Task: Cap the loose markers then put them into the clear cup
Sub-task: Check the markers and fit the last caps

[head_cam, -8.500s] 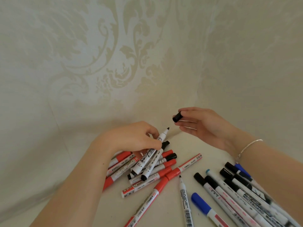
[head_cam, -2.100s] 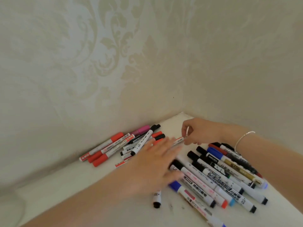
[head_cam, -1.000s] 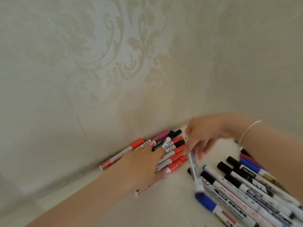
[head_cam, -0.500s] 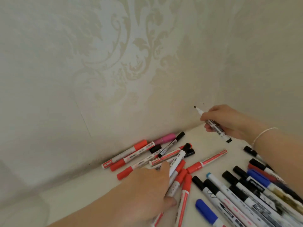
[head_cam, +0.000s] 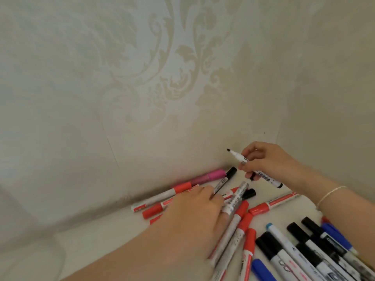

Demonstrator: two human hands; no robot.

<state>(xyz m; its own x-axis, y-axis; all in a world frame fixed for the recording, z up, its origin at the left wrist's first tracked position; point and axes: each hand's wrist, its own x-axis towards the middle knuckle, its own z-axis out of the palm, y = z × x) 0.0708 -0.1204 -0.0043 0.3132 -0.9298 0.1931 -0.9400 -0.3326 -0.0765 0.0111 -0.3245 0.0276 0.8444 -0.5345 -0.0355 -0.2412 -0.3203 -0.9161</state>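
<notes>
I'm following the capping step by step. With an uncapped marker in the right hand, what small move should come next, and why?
Probably find a loose black cap: the right hand holds an uncapped marker, black tip bare, while the left hand rests on the marker pile.

One head-worn wide-angle view — looking forward and down, close over a white tabletop (head_cam: 113, 238) set into a corner of patterned wallpaper (head_cam: 162, 78), both forearms reaching in from below.
</notes>
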